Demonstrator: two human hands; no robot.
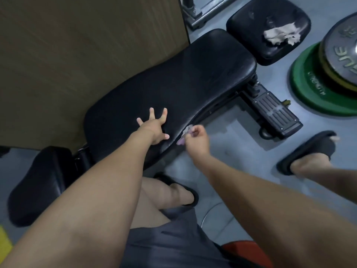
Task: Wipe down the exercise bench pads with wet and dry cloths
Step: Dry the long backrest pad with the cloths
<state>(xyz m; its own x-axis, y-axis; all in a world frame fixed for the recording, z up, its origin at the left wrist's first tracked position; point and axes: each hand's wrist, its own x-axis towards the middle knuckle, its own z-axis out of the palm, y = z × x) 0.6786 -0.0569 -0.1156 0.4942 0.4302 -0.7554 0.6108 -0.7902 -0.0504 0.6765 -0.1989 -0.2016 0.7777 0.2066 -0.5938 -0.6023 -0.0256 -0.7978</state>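
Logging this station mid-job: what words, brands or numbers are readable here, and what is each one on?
Grey round weight plate: large pale letters, rotated and cut by the frame edge; roughly "LJE", not certain.
Green round weight plate: raised lettering near the rim, too blurred to read.
Long black padded bench pad: no text visible.

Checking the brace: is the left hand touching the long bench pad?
Touching. The head view shows the left hand splayed flat on the long bench pad, palm and fingertips resting on its surface.
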